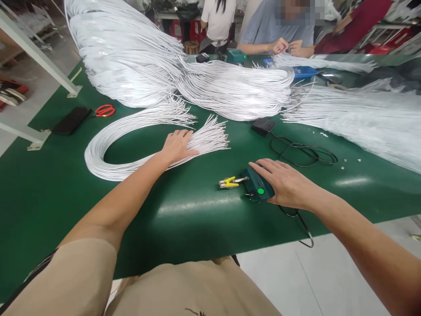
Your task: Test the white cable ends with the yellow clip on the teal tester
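Note:
My left hand point(177, 145) lies palm down across a bundle of white wires point(210, 137), close to its fanned-out ends, with the thumb apart from the fingers. The bundle curves round in a U on the green table, and its other ends point(174, 112) lie farther back. My right hand point(289, 182) is wrapped over a small dark green machine point(258, 184) with a green round sticker. From the machine's left side sticks a metal shaft carrying a yellow clip piece point(229, 182), pointing toward the wires. The palm side of both hands is hidden.
Large heaps of white wires point(131, 57) fill the back and the right side point(371, 118). A black pedal-like box point(263, 126) trails a looped cable point(305, 151). Red-handled scissors point(105, 110) and a black phone point(71, 120) lie left. Across the table point(197, 228) a co-worker point(276, 30) handles wires.

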The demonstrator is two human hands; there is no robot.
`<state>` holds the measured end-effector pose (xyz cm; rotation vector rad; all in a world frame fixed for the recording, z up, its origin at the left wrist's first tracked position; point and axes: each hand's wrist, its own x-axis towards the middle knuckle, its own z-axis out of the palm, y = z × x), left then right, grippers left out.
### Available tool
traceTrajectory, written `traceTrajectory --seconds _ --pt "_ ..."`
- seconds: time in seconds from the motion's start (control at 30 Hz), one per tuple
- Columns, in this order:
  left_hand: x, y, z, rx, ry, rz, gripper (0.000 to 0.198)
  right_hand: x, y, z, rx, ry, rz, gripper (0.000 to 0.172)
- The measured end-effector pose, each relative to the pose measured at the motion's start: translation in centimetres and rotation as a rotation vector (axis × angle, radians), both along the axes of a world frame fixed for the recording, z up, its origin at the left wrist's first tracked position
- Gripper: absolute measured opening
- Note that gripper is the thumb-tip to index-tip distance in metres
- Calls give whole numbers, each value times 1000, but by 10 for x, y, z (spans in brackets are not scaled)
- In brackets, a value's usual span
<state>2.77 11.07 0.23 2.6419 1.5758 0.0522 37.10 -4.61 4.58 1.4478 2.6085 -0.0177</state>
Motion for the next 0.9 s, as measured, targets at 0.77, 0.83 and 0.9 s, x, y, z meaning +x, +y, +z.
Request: traceTrajectory --seconds 0.77,0.83,0.9 --pt "-23 -101 -32 50 11 -23 32 -191 -41 -33 -10 540 138 36" --pt "-25 -98 -30 14 49 -83 29 -210 -44 -52 -79 559 137 22" --pt "-24 -92 -23 -18 86 -155 28 -221 -42 -70 -112 584 132 17"
